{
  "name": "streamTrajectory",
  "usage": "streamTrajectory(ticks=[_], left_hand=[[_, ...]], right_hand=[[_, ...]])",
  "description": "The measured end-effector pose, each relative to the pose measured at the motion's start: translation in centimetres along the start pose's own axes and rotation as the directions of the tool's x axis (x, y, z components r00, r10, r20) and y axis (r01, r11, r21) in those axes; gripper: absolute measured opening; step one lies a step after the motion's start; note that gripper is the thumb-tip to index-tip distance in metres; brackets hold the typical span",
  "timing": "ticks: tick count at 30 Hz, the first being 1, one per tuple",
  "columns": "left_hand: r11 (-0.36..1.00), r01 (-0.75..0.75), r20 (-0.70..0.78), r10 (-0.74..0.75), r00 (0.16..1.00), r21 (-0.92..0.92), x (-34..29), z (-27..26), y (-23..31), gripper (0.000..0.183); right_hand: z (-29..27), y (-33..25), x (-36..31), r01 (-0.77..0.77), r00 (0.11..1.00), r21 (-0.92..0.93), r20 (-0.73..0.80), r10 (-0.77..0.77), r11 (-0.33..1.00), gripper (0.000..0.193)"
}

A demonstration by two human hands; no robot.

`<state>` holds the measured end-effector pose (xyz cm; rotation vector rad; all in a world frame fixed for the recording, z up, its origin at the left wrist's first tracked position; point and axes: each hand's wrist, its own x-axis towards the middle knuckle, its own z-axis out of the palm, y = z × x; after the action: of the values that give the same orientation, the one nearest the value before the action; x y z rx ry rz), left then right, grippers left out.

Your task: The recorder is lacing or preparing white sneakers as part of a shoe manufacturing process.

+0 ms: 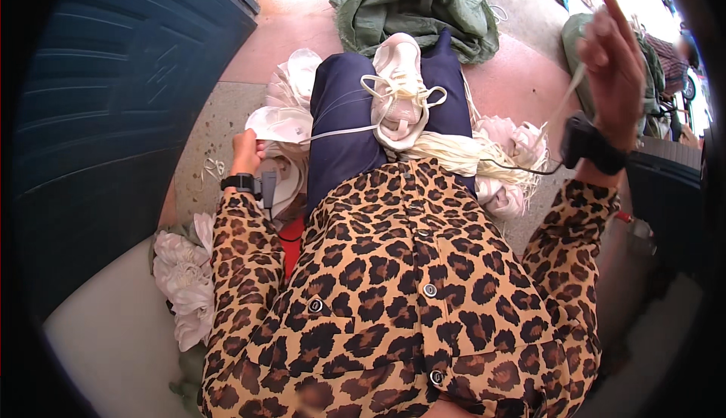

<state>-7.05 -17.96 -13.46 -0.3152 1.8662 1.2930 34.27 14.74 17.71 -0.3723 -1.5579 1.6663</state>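
My left hand [246,152] is closed on the edge of a white shoe upper [280,124] beside my left thigh. From that piece a pale shoelace [342,132] runs across the thigh to a white sneaker [398,100], which lies on my lap with its toe pointing away. The sneaker's laces are looped in a bow. Raised far out at the right, my right hand [612,62] is somewhat blurred, its index finger pointing up and the others curled. A pale lace strand hangs from it. A thick bundle of cream laces [446,151] lies across my lap.
More white shoe uppers are piled by my left leg, at the lower left [185,278] and by my right leg [510,138]. A green woven sack [416,9] lies ahead on the floor. A dark blue door [128,70] stands at the left. A black cable trails from my right wrist.
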Motion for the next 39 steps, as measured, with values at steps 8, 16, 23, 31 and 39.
streamTrajectory(ticks=[8,16,23,31,39], left_hand=[[0.768,-0.619,0.014,0.629,0.777,-0.162,-13.0,2.9,14.8,0.028],[0.782,-0.539,0.541,0.613,0.576,-0.312,-18.2,12.1,9.3,0.033],[0.943,-0.324,0.34,0.282,0.897,0.072,-2.4,6.7,-4.3,0.027],[0.631,-0.564,0.566,0.229,0.792,0.532,0.3,0.4,0.2,0.036],[0.514,-0.775,0.686,0.413,0.599,0.367,-8.9,7.1,15.4,0.029]], right_hand=[[13.1,14.2,0.2,-0.171,0.894,-0.368,0.333,0.301,0.914,0.03],[19.5,21.5,-4.8,-0.189,0.916,-0.649,0.154,0.371,0.737,0.029],[19.0,22.6,-4.3,-0.246,0.918,-0.598,0.108,0.381,0.763,0.031],[16.8,22.6,-4.2,-0.166,0.936,-0.618,0.147,0.32,0.768,0.026],[10.7,19.4,-6.5,-0.683,0.719,0.366,0.184,0.67,0.632,0.025]])
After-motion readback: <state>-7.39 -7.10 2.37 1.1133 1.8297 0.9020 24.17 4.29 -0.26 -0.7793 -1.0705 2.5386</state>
